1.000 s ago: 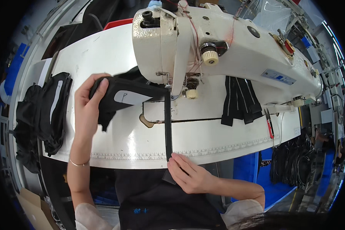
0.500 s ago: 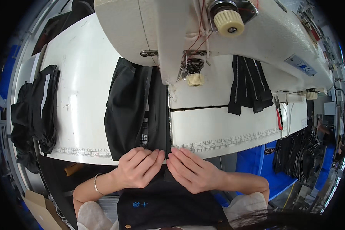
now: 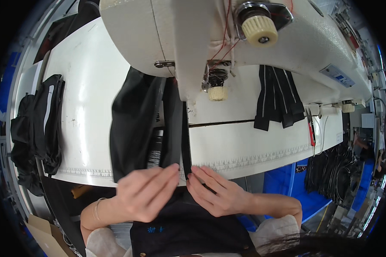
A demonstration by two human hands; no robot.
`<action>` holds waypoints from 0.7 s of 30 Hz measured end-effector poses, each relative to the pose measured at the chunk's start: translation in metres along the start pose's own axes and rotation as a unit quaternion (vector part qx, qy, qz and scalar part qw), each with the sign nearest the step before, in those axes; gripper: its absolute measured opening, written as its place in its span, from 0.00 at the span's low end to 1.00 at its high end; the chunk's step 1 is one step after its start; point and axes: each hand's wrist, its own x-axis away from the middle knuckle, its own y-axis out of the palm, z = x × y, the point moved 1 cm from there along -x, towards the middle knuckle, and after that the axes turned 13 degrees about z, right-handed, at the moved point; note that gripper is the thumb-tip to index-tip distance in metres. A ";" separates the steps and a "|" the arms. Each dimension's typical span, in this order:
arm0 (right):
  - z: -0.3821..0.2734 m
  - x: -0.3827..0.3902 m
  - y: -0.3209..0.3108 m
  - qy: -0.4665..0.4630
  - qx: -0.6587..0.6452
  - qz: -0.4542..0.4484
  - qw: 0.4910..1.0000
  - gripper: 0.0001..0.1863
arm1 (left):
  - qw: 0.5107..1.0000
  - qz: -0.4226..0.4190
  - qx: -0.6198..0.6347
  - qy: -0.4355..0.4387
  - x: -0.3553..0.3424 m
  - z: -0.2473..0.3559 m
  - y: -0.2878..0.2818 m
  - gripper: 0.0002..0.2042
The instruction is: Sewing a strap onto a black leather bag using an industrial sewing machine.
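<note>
Zipper tape [image 3: 186,141]: between both hands, long axis running from the table edge up under the sewing machine [image 3: 193,38].
Left hand [image 3: 146,195]: fingers pressed flat on the black fabric [image 3: 135,128].
Right hand [image 3: 214,195]: fingertips pinching the zipper tape's near end.

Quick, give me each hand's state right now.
Left hand: fingers flat, pressing the black fabric piece at the table edge.
Right hand: fingertips on the black zipper tape; grip cannot be told.

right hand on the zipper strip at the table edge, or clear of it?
Touching. The head view shows the right hand with fingertips pressed on the black zipper strip.
</note>
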 end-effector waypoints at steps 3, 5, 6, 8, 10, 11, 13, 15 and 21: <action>-0.001 0.000 0.000 0.002 -0.003 -0.007 1.000 0.19 | 0.998 -0.016 -0.028 0.061 0.020 0.008 0.029 0.12; 0.000 0.001 0.000 -0.006 0.002 -0.008 1.000 0.18 | 0.998 -0.009 -0.025 0.053 0.024 0.011 0.034 0.14; -0.001 0.001 0.001 -0.005 0.002 -0.009 1.000 0.18 | 0.999 -0.003 -0.021 0.044 0.024 0.011 0.035 0.17; -0.001 0.002 0.002 -0.006 0.004 -0.007 1.000 0.17 | 0.999 -0.005 -0.020 0.045 0.025 0.011 0.036 0.17; 0.000 0.001 0.000 -0.009 0.004 -0.010 1.000 0.17 | 0.999 -0.007 -0.019 0.045 0.024 0.011 0.036 0.17; 0.001 0.000 -0.001 -0.012 0.004 -0.013 1.000 0.17 | 0.999 -0.006 -0.016 0.043 0.024 0.011 0.036 0.17; 0.001 0.000 -0.001 -0.013 0.004 -0.014 1.000 0.17 | 0.999 -0.006 -0.012 0.041 0.024 0.011 0.037 0.17; 0.002 0.000 -0.001 -0.014 0.003 -0.015 1.000 0.17 | 0.999 -0.007 -0.011 0.041 0.025 0.010 0.037 0.17; 0.002 -0.001 0.000 -0.013 0.000 -0.013 1.000 0.17 | 0.999 -0.013 -0.013 0.035 0.024 0.010 0.037 0.17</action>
